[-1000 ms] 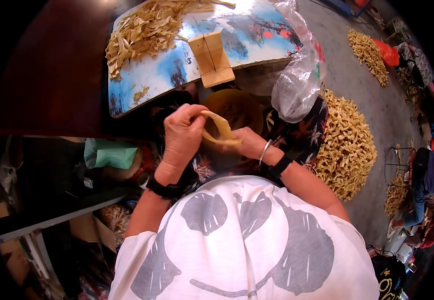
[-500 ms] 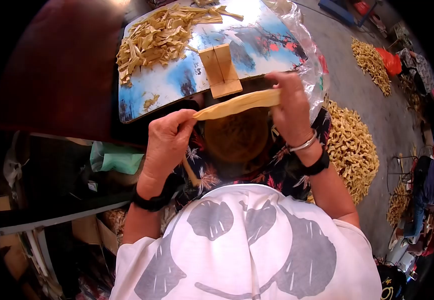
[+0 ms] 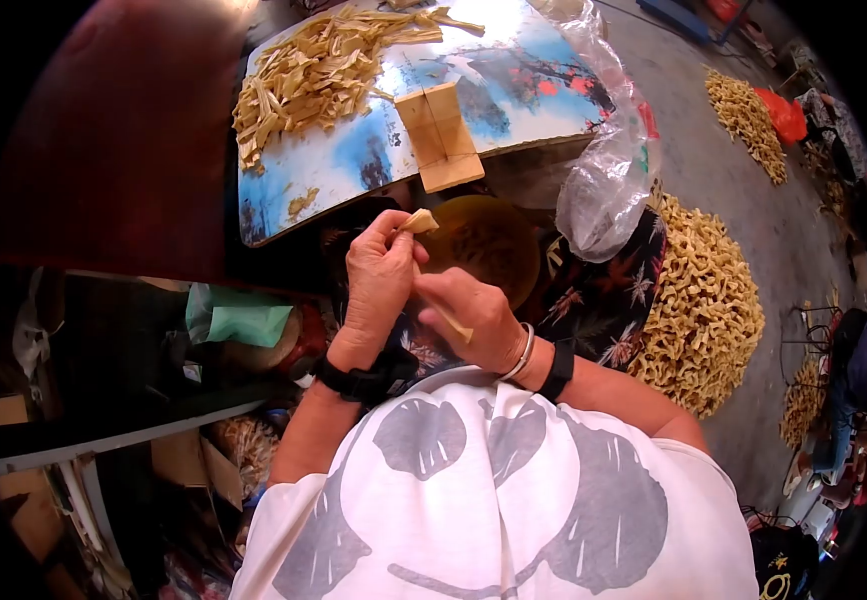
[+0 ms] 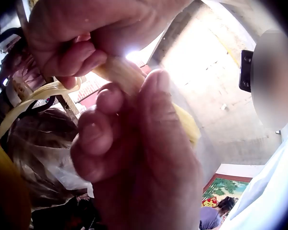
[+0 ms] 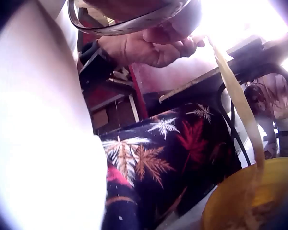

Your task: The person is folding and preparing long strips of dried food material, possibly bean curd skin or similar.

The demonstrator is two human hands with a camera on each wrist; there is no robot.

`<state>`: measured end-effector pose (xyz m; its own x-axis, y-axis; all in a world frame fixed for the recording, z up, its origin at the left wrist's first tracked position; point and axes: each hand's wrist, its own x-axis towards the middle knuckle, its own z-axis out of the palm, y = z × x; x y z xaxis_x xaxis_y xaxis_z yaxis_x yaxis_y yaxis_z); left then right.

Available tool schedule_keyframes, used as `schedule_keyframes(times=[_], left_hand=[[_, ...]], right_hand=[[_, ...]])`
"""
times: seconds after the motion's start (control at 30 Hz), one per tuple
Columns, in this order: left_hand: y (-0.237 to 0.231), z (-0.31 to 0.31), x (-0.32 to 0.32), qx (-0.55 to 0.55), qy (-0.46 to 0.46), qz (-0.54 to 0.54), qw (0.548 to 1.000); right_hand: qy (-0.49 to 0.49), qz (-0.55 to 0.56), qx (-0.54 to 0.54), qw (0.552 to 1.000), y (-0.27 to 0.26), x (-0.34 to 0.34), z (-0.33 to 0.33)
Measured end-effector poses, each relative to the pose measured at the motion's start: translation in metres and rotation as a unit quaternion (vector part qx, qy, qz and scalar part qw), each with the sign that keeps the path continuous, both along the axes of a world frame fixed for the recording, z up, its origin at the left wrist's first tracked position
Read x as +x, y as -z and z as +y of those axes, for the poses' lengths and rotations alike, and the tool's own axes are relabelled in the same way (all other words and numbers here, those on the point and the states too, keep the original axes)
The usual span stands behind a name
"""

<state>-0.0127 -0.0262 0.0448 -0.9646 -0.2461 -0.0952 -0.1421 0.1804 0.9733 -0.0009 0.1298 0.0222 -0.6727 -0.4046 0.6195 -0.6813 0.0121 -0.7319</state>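
A pale yellow, flat strip [image 4: 122, 74] runs between both hands in front of the belly. My left hand [image 3: 379, 280] pinches it between thumb and curled fingers, and a short folded end sticks out above the fingertips. Close below and to the right, my right hand [image 3: 479, 320] has its fingers curled on the strip. In the right wrist view a long tail of the strip [image 5: 240, 100] hangs down to a yellow bowl [image 5: 221, 196]. The bowl sits between the knees, with soft pieces inside. Part of the strip is hidden within the fingers.
Ahead is a picture-topped table [image 3: 344, 160] bearing a heap of strips [image 3: 304, 85]. A wooden bracket [image 3: 444, 140] with a thin upright rod stands at its near edge, beside a clear plastic bag [image 3: 599, 200]. At right, a large pile of knotted pieces [image 3: 704, 310] covers the floor.
Half a second ago the strip was stretched wide between the hands. My right hand has since moved down and left to the left hand, and the strip is now bunched there.
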Motion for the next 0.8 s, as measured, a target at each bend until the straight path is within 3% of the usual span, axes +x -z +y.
schedule_keyframes(times=[0.13,0.2,0.23,0.3,0.4,0.47,0.6,0.7,0.8], left_hand=[[0.004,0.003,0.003,-0.015,-0.012,-0.017,1.0],[0.005,0.003,0.005,-0.108,0.011,0.044,0.993],[0.001,0.006,0.006,-0.172,0.032,0.097,0.98],[-0.003,0.007,0.009,-0.264,0.074,0.154,0.949],[-0.008,0.008,0.012,-0.342,0.104,0.178,0.917],[-0.011,0.011,0.013,-0.383,0.077,0.213,0.895],[-0.01,0.009,0.018,-0.452,0.057,0.231,0.86],[-0.008,0.011,0.021,-0.433,0.048,0.256,0.863],[-0.008,0.013,0.021,-0.401,0.05,0.275,0.872]], right_hand=[[0.025,-0.253,-0.049,0.966,-0.007,-0.002,0.007],[0.018,-0.361,-0.082,0.929,-0.006,-0.012,0.011],[0.038,-0.335,-0.086,0.938,0.002,-0.016,0.01],[0.103,-0.181,-0.073,0.975,0.007,-0.028,0.006],[0.062,-0.198,-0.09,0.974,0.007,-0.031,0.005],[0.0,-0.308,-0.091,0.947,0.008,-0.036,0.006],[-0.021,-0.478,-0.104,0.872,0.006,-0.04,0.004],[-0.064,-0.511,-0.054,0.856,0.004,-0.046,0.002],[-0.138,-0.614,-0.172,0.757,-0.005,-0.04,-0.007]])
